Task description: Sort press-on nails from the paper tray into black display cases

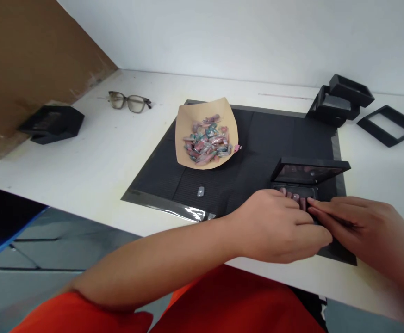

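A small black case (312,170) stands with its clear-windowed lid raised on the dark mat. Inside it lies a row of mauve press-on nails (295,197). My left hand (281,226) is curled over the front of the case, and its fingertips are hidden. From the right, my right hand (364,224) reaches in with thumb and forefinger pinched at the end nail of the row. To the left, one grey press-on nail (201,191) rests alone on the mat. Behind it, a tan paper tray (184,121) holds a pile of coloured press-on nails (208,141).
A black mat (271,134) covers part of the white table (80,171). Several black cases (340,101) and a black frame (391,126) are at the back right. Eyeglasses (129,101) and another black box (54,122) sit at left. A white wall (257,41) rises behind.
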Demonstrator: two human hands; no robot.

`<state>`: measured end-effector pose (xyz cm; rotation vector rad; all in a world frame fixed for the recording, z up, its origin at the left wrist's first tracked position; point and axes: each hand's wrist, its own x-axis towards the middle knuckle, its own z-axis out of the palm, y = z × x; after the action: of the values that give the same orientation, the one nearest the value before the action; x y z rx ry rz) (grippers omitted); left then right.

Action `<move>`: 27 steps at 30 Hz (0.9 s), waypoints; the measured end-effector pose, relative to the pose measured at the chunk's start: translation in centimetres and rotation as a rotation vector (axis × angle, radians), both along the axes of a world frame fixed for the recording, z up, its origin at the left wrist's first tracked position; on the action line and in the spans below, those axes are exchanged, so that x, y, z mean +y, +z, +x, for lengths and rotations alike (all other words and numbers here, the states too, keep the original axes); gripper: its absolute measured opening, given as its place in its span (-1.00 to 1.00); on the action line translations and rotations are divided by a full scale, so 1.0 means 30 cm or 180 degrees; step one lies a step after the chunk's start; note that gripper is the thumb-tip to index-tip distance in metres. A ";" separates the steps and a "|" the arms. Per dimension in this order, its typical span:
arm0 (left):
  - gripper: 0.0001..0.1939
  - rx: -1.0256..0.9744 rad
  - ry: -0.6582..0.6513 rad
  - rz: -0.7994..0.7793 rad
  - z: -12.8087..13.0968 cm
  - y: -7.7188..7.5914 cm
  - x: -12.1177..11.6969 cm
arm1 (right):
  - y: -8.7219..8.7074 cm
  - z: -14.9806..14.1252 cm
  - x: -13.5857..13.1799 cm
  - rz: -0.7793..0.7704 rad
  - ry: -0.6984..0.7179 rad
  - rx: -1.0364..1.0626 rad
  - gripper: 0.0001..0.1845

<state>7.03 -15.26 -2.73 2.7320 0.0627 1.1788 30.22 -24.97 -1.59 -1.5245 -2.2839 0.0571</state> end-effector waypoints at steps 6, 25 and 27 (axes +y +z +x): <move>-0.60 -0.0058 0.0090 0.0227 -0.003 0.013 0.000 | -0.003 0.013 0.012 -0.0383 -0.0300 0.0366 -0.59; -0.65 -0.0200 0.0037 0.0262 -0.009 0.025 -0.001 | 0.028 0.000 0.009 -0.0194 -0.0254 0.0487 -0.54; -0.66 -0.0159 0.0050 0.0274 -0.010 0.025 -0.003 | 0.025 0.003 0.009 -0.0299 -0.0238 0.0578 -0.57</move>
<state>6.74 -15.36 -1.97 2.7786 0.0276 1.2824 30.31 -24.69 -0.83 -1.5809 -2.1069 0.2745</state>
